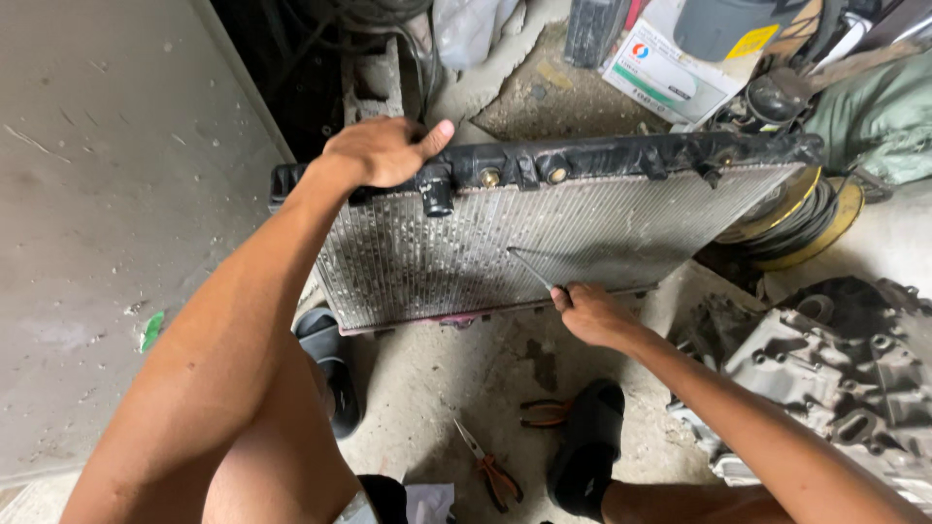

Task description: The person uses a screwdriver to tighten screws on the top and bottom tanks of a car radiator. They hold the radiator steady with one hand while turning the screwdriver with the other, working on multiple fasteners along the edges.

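While it stands on edge on the dusty concrete floor (456, 374), the scene reads left to right:

Left hand: left hand (383, 150) curled over the radiator's top edge near its left end, thumb stretched right, arm reaching up from the lower left.

Radiator: radiator (544, 238) upright between the person's feet and the clutter behind; black plastic top tank with a short black neck and two brass fittings, grey fins dirty and darker toward the left, bottom edge tinged reddish.

Thin tool: thin metal tool (530, 270) lying slantwise against the fins; its tip is too fine to make out.

Right hand: right hand (592, 312) pinched shut on the tool's lower end, at the radiator's bottom edge, forearm coming in from the lower right.

Hidden: radiator's lower left corner is behind the left arm.

Floor: two pliers (490, 468) with orange grips between black sandals (587, 446); grey engine casting (840, 374) at far right.
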`<state>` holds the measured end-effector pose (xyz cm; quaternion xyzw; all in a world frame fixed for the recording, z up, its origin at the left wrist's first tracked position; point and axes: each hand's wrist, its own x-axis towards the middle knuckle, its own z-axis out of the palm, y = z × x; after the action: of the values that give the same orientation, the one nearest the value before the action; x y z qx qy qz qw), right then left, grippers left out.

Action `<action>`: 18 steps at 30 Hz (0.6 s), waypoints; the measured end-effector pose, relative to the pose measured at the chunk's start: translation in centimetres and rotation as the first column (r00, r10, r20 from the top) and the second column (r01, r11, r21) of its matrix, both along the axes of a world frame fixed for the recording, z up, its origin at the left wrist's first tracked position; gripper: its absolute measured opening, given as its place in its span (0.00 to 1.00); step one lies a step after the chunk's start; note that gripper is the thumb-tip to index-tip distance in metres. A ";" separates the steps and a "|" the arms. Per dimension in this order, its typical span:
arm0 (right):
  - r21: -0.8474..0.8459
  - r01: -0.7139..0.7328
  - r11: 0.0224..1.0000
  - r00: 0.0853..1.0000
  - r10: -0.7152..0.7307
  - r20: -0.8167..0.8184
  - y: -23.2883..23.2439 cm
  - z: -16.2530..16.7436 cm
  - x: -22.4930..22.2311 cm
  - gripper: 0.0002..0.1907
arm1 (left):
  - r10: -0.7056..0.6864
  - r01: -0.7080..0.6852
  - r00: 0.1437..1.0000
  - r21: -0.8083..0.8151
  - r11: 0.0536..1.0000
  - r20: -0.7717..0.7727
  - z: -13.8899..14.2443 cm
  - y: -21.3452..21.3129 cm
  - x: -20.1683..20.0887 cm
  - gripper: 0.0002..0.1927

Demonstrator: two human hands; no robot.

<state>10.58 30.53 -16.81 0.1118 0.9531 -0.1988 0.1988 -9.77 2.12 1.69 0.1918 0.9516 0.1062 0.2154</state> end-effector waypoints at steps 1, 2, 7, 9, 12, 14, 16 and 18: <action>-0.010 -0.016 1.000 0.999 0.016 -0.032 0.0 -0.1 -0.1 0.32 | 0.008 -0.008 1.000 -0.008 1.000 0.014 0.0 0.0 0.0 0.52; -0.003 -0.011 1.000 1.000 0.011 -0.020 0.1 -0.1 -0.2 0.32 | 0.015 -0.015 0.999 -0.017 1.000 0.036 0.0 0.0 -0.1 0.52; 0.006 0.060 0.998 0.997 -0.060 0.046 0.0 0.5 -0.1 0.31 | -0.009 0.009 1.000 -0.026 1.000 0.010 -0.1 0.0 -0.3 0.53; 0.013 0.058 0.998 0.994 -0.059 0.090 -0.2 1.1 0.0 0.32 | -0.012 0.013 1.000 -0.024 1.000 0.022 -0.1 0.0 -0.3 0.52; -0.029 0.096 0.995 0.987 -0.091 0.132 -0.7 2.1 0.1 0.32 | -0.015 0.015 1.000 0.000 1.000 0.008 -0.1 -0.1 -0.3 0.51; -0.067 0.126 0.990 0.981 -0.114 0.156 -1.0 2.7 0.1 0.31 | -0.012 0.012 1.000 -0.010 1.000 0.003 -0.1 0.0 -0.2 0.52; -0.097 0.153 0.983 0.976 -0.135 0.171 -1.2 3.2 0.1 0.31 | 0.006 -0.006 1.000 -0.013 1.000 0.009 0.0 0.0 -0.2 0.52; -0.128 0.167 0.978 0.972 -0.141 0.190 -1.4 3.5 0.1 0.31 | 0.013 -0.013 1.000 -0.025 1.000 0.015 0.0 0.0 -0.2 0.52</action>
<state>10.69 29.16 -13.31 0.1887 0.9030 -0.2706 0.2753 -9.93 2.17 1.68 0.1821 0.9524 0.0974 0.2241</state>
